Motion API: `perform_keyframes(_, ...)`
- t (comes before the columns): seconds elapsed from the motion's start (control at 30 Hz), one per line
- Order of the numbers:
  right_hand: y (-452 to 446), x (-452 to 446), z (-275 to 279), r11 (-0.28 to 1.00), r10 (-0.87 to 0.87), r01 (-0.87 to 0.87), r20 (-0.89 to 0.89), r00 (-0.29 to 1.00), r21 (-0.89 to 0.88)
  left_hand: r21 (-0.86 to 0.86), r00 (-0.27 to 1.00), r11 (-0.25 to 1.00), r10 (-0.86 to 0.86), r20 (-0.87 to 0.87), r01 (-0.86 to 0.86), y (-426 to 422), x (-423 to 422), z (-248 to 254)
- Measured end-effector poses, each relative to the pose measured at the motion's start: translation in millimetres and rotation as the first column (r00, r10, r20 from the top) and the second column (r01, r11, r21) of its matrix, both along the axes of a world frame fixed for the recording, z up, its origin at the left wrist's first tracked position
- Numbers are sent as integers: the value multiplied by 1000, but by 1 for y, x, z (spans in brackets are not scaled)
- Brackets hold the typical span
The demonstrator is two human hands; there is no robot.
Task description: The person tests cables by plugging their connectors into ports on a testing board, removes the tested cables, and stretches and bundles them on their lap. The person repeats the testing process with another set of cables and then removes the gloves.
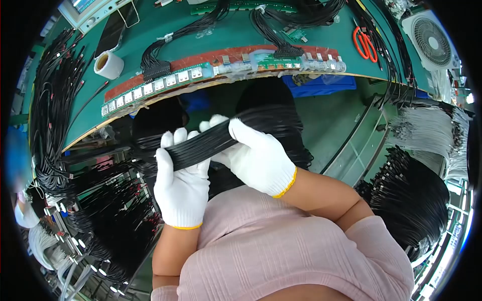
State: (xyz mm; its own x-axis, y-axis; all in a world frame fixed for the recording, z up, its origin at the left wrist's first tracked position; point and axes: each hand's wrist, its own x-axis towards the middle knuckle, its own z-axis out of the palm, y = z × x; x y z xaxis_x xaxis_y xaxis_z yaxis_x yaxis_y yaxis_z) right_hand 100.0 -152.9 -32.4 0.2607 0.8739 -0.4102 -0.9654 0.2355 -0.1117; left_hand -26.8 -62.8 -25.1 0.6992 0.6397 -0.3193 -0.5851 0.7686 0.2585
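Green workbench [196, 42] edge, below it 2 gloved hands [221, 163] gripping 1 black cable bundle [201, 146].

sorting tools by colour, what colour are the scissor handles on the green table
The scissors have red-orange handles; they show best in the head view.

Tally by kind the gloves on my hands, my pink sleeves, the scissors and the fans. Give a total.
Gloves: left glove, right glove: 2
Pink sleeves: 2
Scissors: 1
Fan: 1
Total: 6
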Motion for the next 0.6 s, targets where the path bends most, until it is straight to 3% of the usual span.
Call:
perform_keyframes(0.1,-2,-14,5,998,64,-56,255,965,-41,183,996,979,-90,2,88,-10,4,6)
perform_keyframes(0.13,0,-14,15,996,71,-58,202,977,-68,121,995,989,-93,21,90,-9,4,13)
perform_keyframes(0.23,-3,3,12,982,-54,42,60,997,186,5,999,1000,26,39,-26,8,-10,6)
perform_keyframes(0.27,-5,12,9,982,-136,144,-67,988,123,21,996,997,72,43,-73,19,-18,4)
perform_keyframes(0.37,-27,40,3,965,-247,240,68,967,103,243,991,961,129,17,-129,52,-53,3)
perform_keyframes(0.43,-46,58,6,951,-301,284,152,941,125,383,993,920,107,-50,-80,73,-74,12)
perform_keyframes(0.47,-55,67,3,940,-341,331,167,925,87,298,974,937,211,-77,-180,83,-83,16)
perform_keyframes(0.57,-74,89,-23,887,-459,458,216,862,58,423,936,889,283,-207,-175,119,-109,-22)
perform_keyframes(0.6,-76,91,-20,879,-468,475,245,849,34,434,886,851,413,-209,-295,120,-100,-32)
